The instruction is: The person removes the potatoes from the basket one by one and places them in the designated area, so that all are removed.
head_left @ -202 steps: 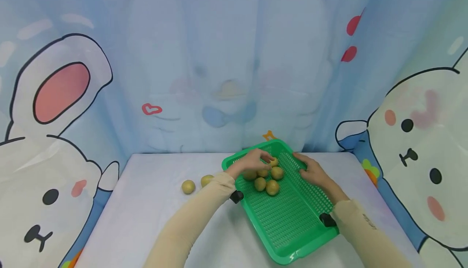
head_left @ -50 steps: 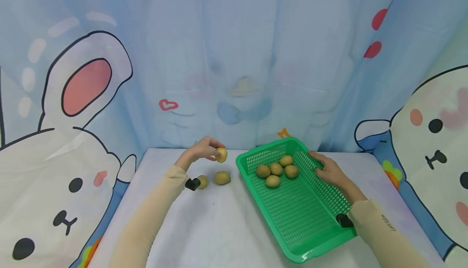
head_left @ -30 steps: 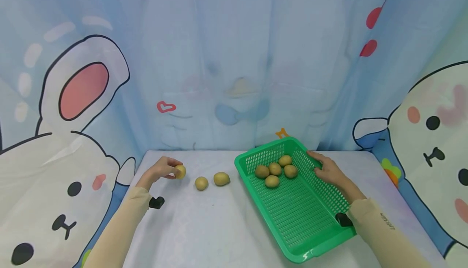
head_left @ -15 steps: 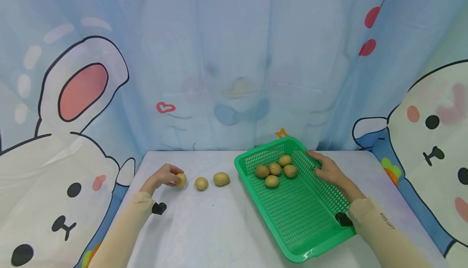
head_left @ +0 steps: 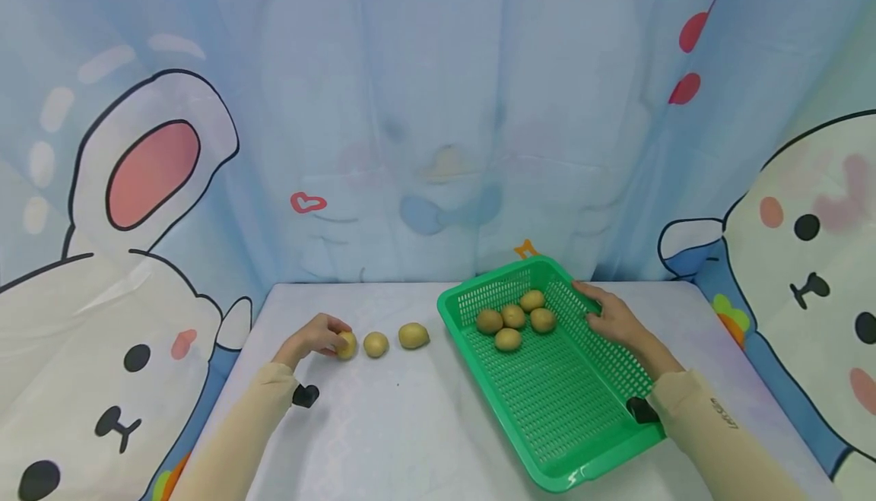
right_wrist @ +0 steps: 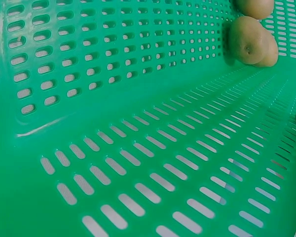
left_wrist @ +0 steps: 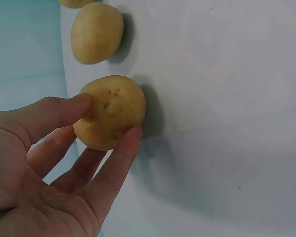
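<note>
In the head view, my left hand (head_left: 316, 336) pinches a yellow-brown potato (head_left: 348, 346) at the left end of a row on the white table. The left wrist view shows thumb and fingertips on either side of this potato (left_wrist: 113, 111), its shadow falling beside it. Just right of it lie a round potato (head_left: 376, 344) and a longer potato (head_left: 414, 335). My right hand (head_left: 616, 322) grips the right rim of a green plastic basket (head_left: 547, 402), thumb on the inner side. Several potatoes (head_left: 508, 340) cluster in the basket's far part.
The basket stands at an angle on the right of the white-covered table (head_left: 383, 432). A blue curtain (head_left: 438, 106) with cartoon prints hangs right behind the table's back edge. Printed white rabbits flank both sides.
From over the basket, my left hand has carried a potato out to the left, lowered it beside the other two and shifted it slightly right towards them. My right hand stays at the rim.
</note>
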{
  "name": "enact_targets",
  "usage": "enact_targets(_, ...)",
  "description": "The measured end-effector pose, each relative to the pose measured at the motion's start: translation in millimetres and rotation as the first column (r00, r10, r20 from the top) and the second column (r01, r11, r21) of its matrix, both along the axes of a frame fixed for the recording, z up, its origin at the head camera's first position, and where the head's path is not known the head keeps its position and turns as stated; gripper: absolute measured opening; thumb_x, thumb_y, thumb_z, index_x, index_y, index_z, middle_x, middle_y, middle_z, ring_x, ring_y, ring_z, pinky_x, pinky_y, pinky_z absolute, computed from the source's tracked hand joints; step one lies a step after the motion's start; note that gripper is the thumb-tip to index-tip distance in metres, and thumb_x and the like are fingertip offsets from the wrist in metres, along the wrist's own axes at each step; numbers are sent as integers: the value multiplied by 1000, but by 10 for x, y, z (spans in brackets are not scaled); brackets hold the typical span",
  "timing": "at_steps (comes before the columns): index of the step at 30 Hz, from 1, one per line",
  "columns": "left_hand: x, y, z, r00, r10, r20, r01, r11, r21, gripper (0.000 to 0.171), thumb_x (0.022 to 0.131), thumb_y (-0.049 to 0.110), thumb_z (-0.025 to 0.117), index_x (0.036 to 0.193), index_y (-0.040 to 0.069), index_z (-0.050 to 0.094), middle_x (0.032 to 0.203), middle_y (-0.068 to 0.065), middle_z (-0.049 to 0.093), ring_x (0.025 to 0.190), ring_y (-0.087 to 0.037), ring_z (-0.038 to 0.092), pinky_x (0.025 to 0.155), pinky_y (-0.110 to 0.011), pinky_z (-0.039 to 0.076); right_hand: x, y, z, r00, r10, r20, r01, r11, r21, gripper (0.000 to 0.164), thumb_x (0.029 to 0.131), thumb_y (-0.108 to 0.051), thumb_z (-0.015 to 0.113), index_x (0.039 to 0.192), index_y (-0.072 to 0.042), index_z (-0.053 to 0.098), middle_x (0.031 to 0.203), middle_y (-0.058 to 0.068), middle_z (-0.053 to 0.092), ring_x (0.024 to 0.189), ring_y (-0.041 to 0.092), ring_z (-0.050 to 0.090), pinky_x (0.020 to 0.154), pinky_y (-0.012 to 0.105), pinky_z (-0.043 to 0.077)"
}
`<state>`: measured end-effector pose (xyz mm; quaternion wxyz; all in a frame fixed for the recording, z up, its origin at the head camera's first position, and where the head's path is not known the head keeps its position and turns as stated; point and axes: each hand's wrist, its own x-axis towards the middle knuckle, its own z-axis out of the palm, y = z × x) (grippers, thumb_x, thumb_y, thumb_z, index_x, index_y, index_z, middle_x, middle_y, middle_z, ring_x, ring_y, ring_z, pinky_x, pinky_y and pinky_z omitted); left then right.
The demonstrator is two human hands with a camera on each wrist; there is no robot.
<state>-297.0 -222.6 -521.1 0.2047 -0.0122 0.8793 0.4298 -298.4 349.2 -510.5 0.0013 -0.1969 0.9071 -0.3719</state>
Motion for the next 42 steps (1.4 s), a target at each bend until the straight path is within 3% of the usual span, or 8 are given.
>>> enact_targets(4,27,30,-10,1000,7,-1,-7,1000,-25,36,81,-2,68,117,-7,67,109,-14,67,88,-20,63,77,-39,59,6,-11,-4,1000,9,4,-9,1000,-13,64,85,13,48,147,11,34,149,37,30,130,52,37,82,46,40)
enact_targets(12,38,81,18,1000,-11,-5,11,1000,-12,39,80,-3,66,119,-10,65,110,-18,66,90,-22,63,76,-39,59,-11,3,-10,1000,7,10,-7,1000,-13,64,85,13,48,148,11,33,149,36,30,132,53,35,84,50,39)
enact_targets(17,21,86,29,999,-6,-34,4,998,-59,42,81,-2,66,122,-10,63,117,-22,63,95,-25,63,78,-38,58,2,-10,-7,1000,8,14,-8,1000,-15,64,85,14,47,148,11,33,150,36,30,134,54,31,85,50,39)
enact_targets(22,-38,128,111,990,-7,-138,-16,985,-170,38,86,4,66,122,-8,63,123,-28,59,109,-37,59,87,-44,55,20,-26,12,1000,2,9,-2,1000,-13,64,85,13,47,147,11,33,149,36,31,133,54,32,85,49,39)
enact_targets(28,-128,348,339,959,-43,-281,-25,972,-235,37,91,8,65,125,-7,62,130,-30,56,118,-45,54,97,-52,48,19,-19,33,1000,-5,17,5,1000,-13,64,85,14,46,148,11,33,149,37,30,133,54,32,87,51,38)
enact_targets(34,-255,698,617,934,-51,-353,3,991,-135,37,93,9,63,128,-4,61,133,-26,56,122,-44,53,99,-49,48,26,-16,54,1000,-7,25,7,1000,-30,63,85,14,46,147,13,33,149,38,30,135,55,28,103,64,33)
enact_targets(38,-317,894,770,950,-26,-310,28,1000,3,41,95,10,62,134,-1,58,135,-23,56,121,-39,56,97,-46,50,39,-36,64,1000,-8,12,9,999,-49,63,84,14,47,145,14,35,148,37,31,135,56,27,106,67,28)
enact_targets(42,-363,1042,864,969,-12,-247,39,994,106,43,96,12,62,138,3,56,136,-20,56,120,-36,57,96,-44,51,54,-41,64,1000,-8,9,9,999,-53,62,85,14,47,145,14,35,148,37,31,135,55,28,105,67,29)
